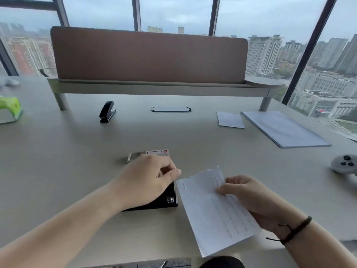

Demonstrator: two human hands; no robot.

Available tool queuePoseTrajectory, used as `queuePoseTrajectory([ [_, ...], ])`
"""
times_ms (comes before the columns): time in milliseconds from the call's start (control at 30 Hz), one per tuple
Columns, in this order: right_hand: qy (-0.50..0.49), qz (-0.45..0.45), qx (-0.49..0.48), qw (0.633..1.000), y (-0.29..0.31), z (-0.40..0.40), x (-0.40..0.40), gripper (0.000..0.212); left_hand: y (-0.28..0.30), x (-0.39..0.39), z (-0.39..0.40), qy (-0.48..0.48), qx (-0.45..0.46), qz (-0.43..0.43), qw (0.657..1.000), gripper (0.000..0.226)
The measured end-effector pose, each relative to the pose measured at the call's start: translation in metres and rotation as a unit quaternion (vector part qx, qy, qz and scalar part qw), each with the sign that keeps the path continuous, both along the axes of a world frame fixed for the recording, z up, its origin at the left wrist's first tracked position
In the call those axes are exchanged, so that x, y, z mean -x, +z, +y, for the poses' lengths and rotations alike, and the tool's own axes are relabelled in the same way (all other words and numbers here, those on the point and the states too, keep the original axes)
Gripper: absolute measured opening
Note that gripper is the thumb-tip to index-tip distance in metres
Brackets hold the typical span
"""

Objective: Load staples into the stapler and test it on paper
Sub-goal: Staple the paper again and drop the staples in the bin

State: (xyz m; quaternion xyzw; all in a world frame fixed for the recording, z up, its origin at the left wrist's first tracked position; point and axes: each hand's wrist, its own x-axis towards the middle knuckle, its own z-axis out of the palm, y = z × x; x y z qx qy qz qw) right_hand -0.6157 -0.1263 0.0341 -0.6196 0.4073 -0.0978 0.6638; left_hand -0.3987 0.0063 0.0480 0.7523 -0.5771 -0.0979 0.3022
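A black stapler [164, 200] lies on the desk under my left hand [146, 178], which rests on top of it with fingers curled. My right hand [249, 196] grips a white sheet of paper [214, 215] marked with rows of staples, held just right of the stapler's front end. A small staple box [157, 152] sits slid open just beyond my left hand. A second black stapler [107, 111] stands farther back on the left.
A stack of white paper [284, 128] and a smaller loose sheet [229, 119] lie at the back right. A grey controller [343, 164] sits at the right edge. A green-and-white object [9, 110] is at the far left. A raised shelf with a brown divider [148, 57] spans the back.
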Motion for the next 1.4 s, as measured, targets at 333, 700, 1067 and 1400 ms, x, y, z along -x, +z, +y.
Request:
queuePoseTrajectory([
  [333, 0.01, 0.039, 0.051, 0.998, -0.006, 0.015, -0.015, 0.022, -0.004, -0.002, -0.017, 0.03, -0.007, -0.03, 0.999, 0.047],
  [700, 0.021, 0.051, 0.106, 0.993, -0.013, 0.018, -0.023, 0.021, -0.015, 0.001, -0.03, 0.021, -0.078, -0.023, 0.996, 0.056],
  [1067, 0.031, 0.05, 0.11, 0.992, -0.014, 0.02, -0.022, 0.022, -0.023, 0.007, -0.033, 0.017, -0.091, -0.075, 0.993, 0.053],
  [1400, 0.054, 0.064, 0.068, 0.994, -0.007, 0.013, -0.031, 0.023, -0.024, 0.013, -0.04, 0.02, -0.146, -0.142, 0.979, 0.046],
])
